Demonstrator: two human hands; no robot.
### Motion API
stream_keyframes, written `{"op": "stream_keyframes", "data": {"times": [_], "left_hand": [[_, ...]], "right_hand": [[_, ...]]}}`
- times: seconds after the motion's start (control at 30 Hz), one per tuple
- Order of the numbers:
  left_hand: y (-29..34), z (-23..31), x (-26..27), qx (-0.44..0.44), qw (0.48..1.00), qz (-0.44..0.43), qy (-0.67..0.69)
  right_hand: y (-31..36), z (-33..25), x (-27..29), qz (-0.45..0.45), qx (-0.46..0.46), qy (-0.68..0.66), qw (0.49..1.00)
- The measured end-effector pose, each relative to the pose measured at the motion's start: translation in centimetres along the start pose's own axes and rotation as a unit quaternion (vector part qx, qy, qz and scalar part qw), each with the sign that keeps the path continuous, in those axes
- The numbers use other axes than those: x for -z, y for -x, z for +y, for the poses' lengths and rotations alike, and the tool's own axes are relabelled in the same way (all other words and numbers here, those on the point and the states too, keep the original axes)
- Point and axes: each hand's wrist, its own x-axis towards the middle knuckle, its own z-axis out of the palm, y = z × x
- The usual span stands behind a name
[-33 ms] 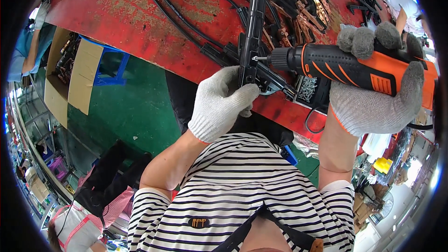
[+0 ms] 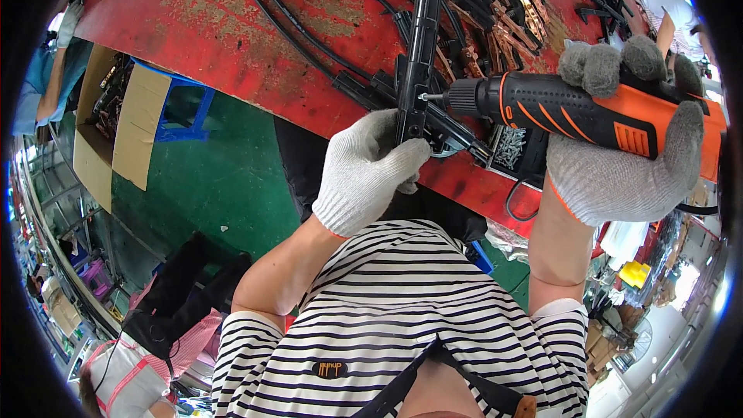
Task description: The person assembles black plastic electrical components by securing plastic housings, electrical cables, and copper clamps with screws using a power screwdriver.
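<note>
My left hand (image 2: 364, 166), in a pale knitted glove, is closed around the lower end of a black welding electrode holder (image 2: 420, 46), which stands nearly upright at the table edge. My right hand (image 2: 627, 178), gloved in grey and white, grips an orange and black power screwdriver (image 2: 573, 112). The driver lies level, pointing left. Its bit meets a small screw (image 2: 423, 97) at the holder's right side; how deep the screw sits is too small to tell. Below the driver's nose, a tray of loose screws (image 2: 509, 149) rests on the table.
On the red worn table (image 2: 255, 70) lie black cables (image 2: 286, 19) and a heap of copper jaw pieces (image 2: 507, 23). At left are a cardboard box (image 2: 131, 131) of metal parts and a blue stool (image 2: 186, 112). A co-worker's gloved hand (image 2: 68, 23) is at the far left.
</note>
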Motion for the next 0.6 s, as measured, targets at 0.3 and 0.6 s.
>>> {"op": "stream_keyframes", "data": {"times": [0.3,0.6], "left_hand": [[0.0,-0.9,-0.5,-0.023,0.999,0.032,0.038],[0.0,-1.1,-0.3,-0.020,0.998,0.016,0.055]], "right_hand": [[-1.1,0.5,0.7,-0.080,0.023,0.098,0.992],[-1.2,1.2,0.0,-0.104,0.012,0.061,0.993]]}}
